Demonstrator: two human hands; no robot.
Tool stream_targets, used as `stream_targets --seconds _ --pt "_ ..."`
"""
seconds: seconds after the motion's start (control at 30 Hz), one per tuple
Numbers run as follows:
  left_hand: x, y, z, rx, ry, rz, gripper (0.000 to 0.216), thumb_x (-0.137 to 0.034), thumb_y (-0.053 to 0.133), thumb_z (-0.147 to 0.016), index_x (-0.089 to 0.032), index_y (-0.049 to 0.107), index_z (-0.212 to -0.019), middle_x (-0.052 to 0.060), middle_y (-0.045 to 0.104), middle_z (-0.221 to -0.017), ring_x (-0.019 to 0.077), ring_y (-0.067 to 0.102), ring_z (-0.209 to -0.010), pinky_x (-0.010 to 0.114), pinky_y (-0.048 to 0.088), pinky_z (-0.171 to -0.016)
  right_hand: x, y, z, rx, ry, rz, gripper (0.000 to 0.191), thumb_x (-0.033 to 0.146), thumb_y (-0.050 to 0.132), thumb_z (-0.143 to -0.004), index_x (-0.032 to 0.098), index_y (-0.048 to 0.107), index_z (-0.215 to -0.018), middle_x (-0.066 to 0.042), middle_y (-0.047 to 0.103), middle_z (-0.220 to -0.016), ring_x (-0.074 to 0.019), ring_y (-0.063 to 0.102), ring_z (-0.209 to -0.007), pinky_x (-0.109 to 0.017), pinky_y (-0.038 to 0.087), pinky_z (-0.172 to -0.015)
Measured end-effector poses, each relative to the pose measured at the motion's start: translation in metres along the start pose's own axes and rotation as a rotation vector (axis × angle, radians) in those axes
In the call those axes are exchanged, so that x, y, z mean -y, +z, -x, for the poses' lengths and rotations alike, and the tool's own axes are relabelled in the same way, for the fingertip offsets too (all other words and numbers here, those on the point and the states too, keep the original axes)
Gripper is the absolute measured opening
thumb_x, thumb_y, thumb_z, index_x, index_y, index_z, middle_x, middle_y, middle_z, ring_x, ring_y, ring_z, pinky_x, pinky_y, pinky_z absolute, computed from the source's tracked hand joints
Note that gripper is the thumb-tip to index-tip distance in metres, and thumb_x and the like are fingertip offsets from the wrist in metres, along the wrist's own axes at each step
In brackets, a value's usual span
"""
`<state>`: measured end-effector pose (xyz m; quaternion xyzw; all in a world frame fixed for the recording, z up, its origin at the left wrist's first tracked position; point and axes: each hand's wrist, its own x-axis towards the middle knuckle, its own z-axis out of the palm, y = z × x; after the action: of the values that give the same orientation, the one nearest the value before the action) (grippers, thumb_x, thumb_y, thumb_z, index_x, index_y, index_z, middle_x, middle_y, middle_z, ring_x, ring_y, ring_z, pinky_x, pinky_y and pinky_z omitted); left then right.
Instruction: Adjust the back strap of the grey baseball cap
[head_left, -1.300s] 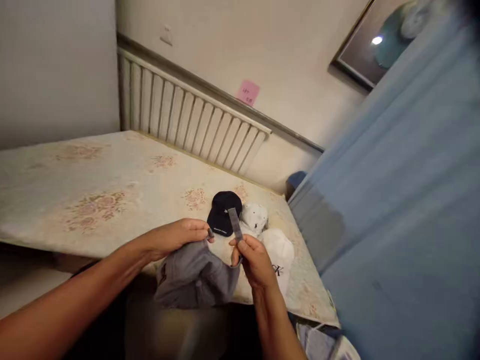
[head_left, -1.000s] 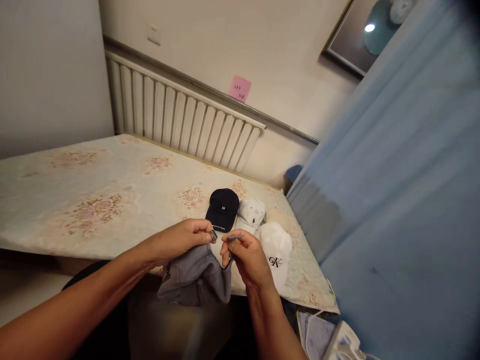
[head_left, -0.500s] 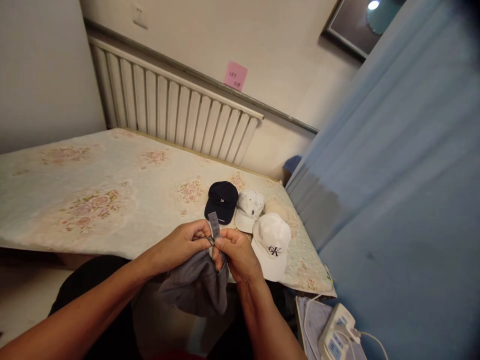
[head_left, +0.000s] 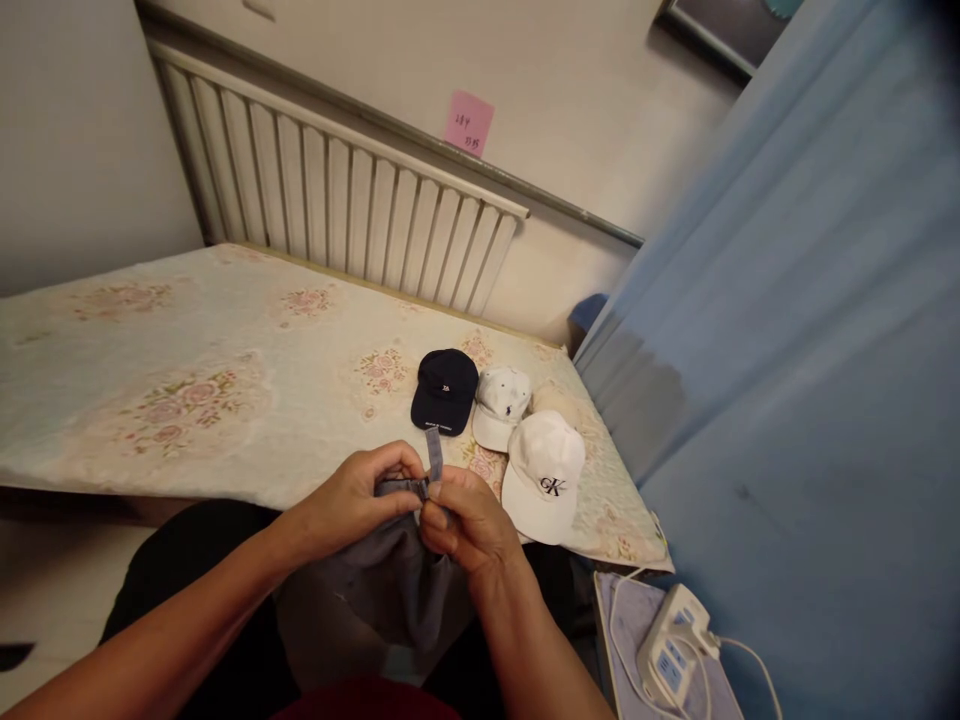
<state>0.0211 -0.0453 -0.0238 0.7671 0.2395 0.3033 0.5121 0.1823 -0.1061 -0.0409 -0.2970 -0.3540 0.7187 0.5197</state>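
A grey cap hangs in front of me, below the bed's near edge. My left hand pinches the cap's back at its small metal buckle. My right hand is closed on the cap's grey strap, whose free end sticks up between the two hands. On the flowered bed cover lie a navy cap, a small white cap and a white cap with a black logo, side by side just beyond my hands.
The bed has a slatted white headboard against the wall, with a pink note above it. A blue curtain fills the right. A white power strip lies on the floor at lower right.
My hands came together at the buckle; the strap, held out to the right before, now stands up through it. The view tilted down and the cap sank lower.
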Motion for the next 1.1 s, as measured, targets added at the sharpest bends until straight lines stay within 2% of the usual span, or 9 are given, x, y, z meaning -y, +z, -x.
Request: stream_targets --seconds 0.2,0.37,0.53,0.77,0.93,1.1 --pt "0.011 0.006 0.007 -0.110 0.073 -0.132 0.021 -0.031 0.066 -0.078 -0.020 0.059 -0.095 -0.001 0.067 -0.081 0.0150 0.062 -0.076 0.027 0.048 -0.072 -0.002 0.001 0.002 -0.064 0.002 -0.023 0.026 0.033 0.073 -0.071 0.014 0.057 -0.079 0.009 0.050 -0.044 -0.0036 0.035 -0.028 -0.017 0.026 -0.031" --pt "0.017 0.009 0.009 -0.191 0.209 -0.260 0.017 -0.030 0.065 -0.081 -0.022 0.065 -0.096 0.002 0.071 -0.088 0.0169 0.066 -0.082 0.027 0.049 -0.076 -0.003 0.001 0.003 -0.073 -0.002 -0.030 0.023 0.030 0.072 -0.071 0.014 0.057 -0.079 0.008 0.052 -0.044 -0.0042 0.036 -0.028 -0.018 0.028 -0.032" --pt "0.023 0.010 0.010 -0.196 0.334 -0.373 0.015 -0.024 0.058 -0.084 -0.022 0.065 -0.098 0.003 0.071 -0.088 0.0168 0.065 -0.082 0.027 0.048 -0.075 -0.003 0.001 0.003 -0.076 0.001 -0.023 0.024 0.032 0.072 -0.069 0.015 0.057 -0.076 0.008 0.053 -0.044 -0.0050 0.038 -0.028 -0.018 0.029 -0.032" --pt "0.032 0.017 0.012 -0.242 0.421 -0.507 0.021 -0.017 0.055 -0.085 -0.021 0.061 -0.104 0.006 0.069 -0.093 0.0182 0.064 -0.087 0.029 0.048 -0.078 -0.004 0.003 0.002 -0.091 -0.035 -0.023 0.021 0.029 0.070 -0.070 0.014 0.058 -0.075 0.006 0.055 -0.045 -0.0056 0.041 -0.030 -0.018 0.029 -0.034" --pt "0.028 0.023 0.015 -0.318 0.342 -0.450 0.020 -0.020 0.054 -0.086 -0.020 0.058 -0.106 0.006 0.068 -0.097 0.0179 0.063 -0.089 0.028 0.047 -0.080 -0.005 0.005 0.002 -0.101 -0.051 0.004 0.022 0.031 0.071 -0.072 0.014 0.057 -0.075 0.006 0.055 -0.044 -0.0061 0.042 -0.031 -0.018 0.030 -0.035" --pt "0.018 0.029 0.016 -0.316 0.183 -0.314 0.020 -0.023 0.055 -0.083 -0.021 0.060 -0.103 0.005 0.067 -0.097 0.0198 0.063 -0.090 0.030 0.047 -0.082 -0.007 0.004 0.001 -0.137 -0.060 -0.002 0.025 0.033 0.074 -0.069 0.015 0.057 -0.074 0.005 0.056 -0.044 -0.0062 0.042 -0.031 -0.018 0.031 -0.035"
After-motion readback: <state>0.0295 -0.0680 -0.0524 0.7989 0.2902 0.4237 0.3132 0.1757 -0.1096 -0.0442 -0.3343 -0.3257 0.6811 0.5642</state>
